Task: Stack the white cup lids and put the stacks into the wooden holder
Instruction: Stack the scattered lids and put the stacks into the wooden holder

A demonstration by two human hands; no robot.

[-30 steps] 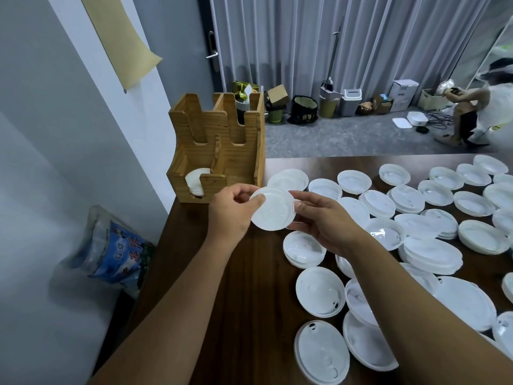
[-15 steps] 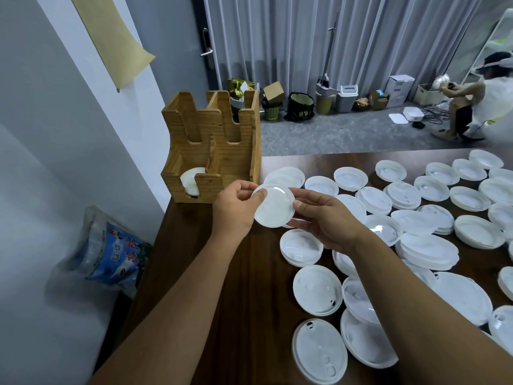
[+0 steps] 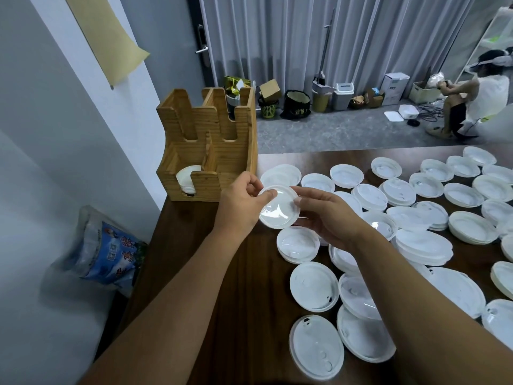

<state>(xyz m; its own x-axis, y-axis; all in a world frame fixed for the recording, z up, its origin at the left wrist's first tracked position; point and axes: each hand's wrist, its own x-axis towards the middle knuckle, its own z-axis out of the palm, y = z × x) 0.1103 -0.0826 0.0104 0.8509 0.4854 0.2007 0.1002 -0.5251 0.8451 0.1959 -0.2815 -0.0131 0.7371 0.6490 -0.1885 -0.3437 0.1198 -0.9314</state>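
Several lids [image 3: 186, 179] fill holder's [image 3: 219, 151] front-left slot.

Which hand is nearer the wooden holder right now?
Left. The left hand grips the held lid just in front of the wooden holder; the right hand holds the lid's other side, farther right.

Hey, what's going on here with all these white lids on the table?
A person is sorting white cup lids. Both hands hold one lid above the dark table: the left hand grips its left edge and the right hand pinches its right edge. Many more loose lids and short stacks are spread over the table to the right. The wooden holder stands at the table's far left corner with a small stack of lids in its front left slot.
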